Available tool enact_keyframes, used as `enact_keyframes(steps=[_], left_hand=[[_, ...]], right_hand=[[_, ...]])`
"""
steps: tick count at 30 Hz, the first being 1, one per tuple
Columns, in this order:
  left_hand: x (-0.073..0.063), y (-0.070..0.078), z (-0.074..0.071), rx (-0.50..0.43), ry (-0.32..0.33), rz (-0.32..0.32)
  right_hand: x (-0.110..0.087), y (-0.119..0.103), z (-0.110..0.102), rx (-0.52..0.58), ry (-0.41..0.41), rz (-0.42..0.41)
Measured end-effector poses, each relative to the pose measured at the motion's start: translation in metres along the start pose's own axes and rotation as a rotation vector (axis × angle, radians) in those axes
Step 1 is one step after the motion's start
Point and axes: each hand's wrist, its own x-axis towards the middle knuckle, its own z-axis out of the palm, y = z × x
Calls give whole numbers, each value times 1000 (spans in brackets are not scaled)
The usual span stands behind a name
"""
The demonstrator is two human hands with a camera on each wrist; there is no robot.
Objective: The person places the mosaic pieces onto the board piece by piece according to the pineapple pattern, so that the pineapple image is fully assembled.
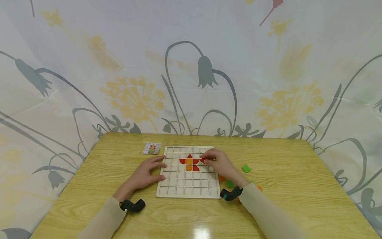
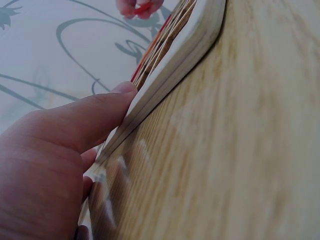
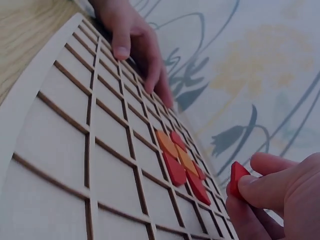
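A pale square grid board (image 1: pixel 185 183) lies on the wooden table. In its upper middle sit a red triangle (image 1: pixel 190 156), an orange square (image 1: pixel 189 161), an orange round tile (image 1: pixel 189 168) and several red rounded tiles (image 1: pixel 196 168) around them. My left hand (image 1: pixel 144 174) rests at the board's left edge, thumb and fingertips touching the rim with fingers spread. Between thumb and fingers, my right hand (image 1: pixel 220 163) pinches a red tile (image 3: pixel 238 179) with a pointed top, held above the board's right side. Its lower part is hidden by the fingers.
A small picture card (image 1: pixel 152 148) with a coloured grid pattern lies beyond the board's upper left corner. Right of the board are a green square tile (image 1: pixel 246 168), another green tile (image 1: pixel 229 184) and orange tiles (image 1: pixel 222 178), partly under the right forearm. A flower-printed cloth (image 1: pixel 185 99) stands behind the table.
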Motion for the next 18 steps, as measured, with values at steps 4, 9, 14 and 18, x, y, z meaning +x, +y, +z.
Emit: enact_keyframes(steps=[4, 9, 14, 18], left_hand=[[0, 0, 0, 1, 1, -4], [-1, 0, 0, -3, 5, 3], [-1, -1, 1, -8, 5, 2], [0, -2, 1, -11, 3, -7]], right_hand=[[10, -2, 14, 64, -20, 24], [21, -4, 30, 202, -40, 94], [29, -5, 42, 220, -34, 96], [33, -8, 52, 156, -1, 89]])
